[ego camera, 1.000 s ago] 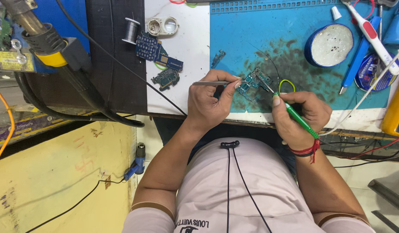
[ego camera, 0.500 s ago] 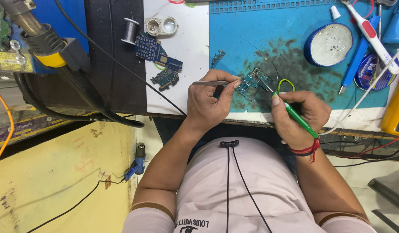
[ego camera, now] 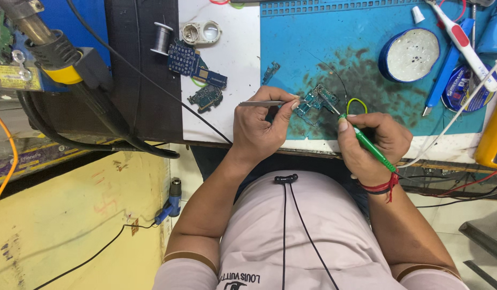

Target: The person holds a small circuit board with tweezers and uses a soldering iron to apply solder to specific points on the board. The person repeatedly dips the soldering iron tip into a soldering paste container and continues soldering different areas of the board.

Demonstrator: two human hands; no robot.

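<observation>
While we look down at the blue mat [ego camera: 313, 43], we see our left hand [ego camera: 259, 126] pinching thin metal tweezers [ego camera: 264, 103] between thumb and fingers. The tips of the tweezers touch a small green circuit board [ego camera: 318, 99] that lies on the dark, stained part of the mat, near the front edge of the table. Our right hand [ego camera: 373, 142] is closed around a green soldering pen [ego camera: 369, 144], and its fine tip rests on the same board from the right side. A little loop of yellow-green wire [ego camera: 357, 103] sits just beside that hand. Farther back on the mat is a round blue tin [ego camera: 409, 53] with pale stuff inside. On the white sheet [ego camera: 243, 48] to the left lie more small boards [ego camera: 195, 64], and near them stands a spool of wire [ego camera: 162, 37].
</observation>
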